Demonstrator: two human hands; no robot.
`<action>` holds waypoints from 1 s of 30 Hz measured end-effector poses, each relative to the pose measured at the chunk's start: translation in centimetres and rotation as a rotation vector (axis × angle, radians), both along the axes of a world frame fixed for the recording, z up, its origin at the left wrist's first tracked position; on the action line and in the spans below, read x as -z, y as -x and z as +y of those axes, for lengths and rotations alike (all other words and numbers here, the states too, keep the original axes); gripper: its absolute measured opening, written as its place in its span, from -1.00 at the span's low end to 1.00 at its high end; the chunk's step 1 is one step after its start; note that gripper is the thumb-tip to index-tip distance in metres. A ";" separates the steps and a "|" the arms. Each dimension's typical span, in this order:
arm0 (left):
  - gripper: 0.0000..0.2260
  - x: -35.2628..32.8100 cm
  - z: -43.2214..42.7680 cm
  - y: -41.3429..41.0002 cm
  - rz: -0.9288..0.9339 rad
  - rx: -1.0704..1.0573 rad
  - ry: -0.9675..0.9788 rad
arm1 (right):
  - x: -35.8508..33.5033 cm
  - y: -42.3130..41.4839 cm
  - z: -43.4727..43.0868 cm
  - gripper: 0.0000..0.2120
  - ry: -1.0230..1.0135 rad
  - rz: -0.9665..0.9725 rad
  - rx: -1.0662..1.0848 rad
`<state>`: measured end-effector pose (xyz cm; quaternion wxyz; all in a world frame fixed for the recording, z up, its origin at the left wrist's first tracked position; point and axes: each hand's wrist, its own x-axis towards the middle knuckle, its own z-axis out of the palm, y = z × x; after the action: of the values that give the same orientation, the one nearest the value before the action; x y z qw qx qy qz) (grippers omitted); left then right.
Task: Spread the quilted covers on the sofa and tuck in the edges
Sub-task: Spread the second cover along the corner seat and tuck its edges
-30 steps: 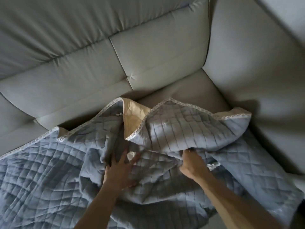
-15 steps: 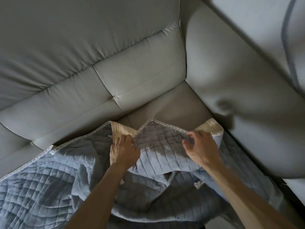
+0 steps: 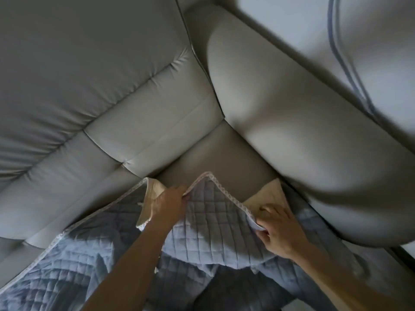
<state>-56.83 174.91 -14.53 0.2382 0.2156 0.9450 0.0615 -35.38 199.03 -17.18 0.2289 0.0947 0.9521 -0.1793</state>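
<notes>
Left hand (image 3: 171,204) and right hand (image 3: 277,230) pinch the quilted cover's (image 3: 208,223) laced edge — still bunched, seat (image 3: 224,158) corner bare, nothing tucked yet

Head view, steeply down, near sofa (image 3: 139,131) corner

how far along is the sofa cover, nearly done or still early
Still early. Done: the blue quilted cover is lying on the sofa at left. In hand: left hand and right hand grip its lace-trimmed edge. Left: the corner seat is bare, the cover is bunched with its cream underside showing, nothing tucked.
</notes>
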 end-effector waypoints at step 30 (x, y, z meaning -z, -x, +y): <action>-0.37 9.2 5.9 -4.1 -0.052 -0.146 0.052 | 7.4 1.2 1.4 -0.15 -0.039 0.013 0.604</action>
<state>-52.73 180.81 -23.69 0.2630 0.1380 0.9530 0.0595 -36.60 200.42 -24.56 0.1574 0.3769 0.8855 -0.2215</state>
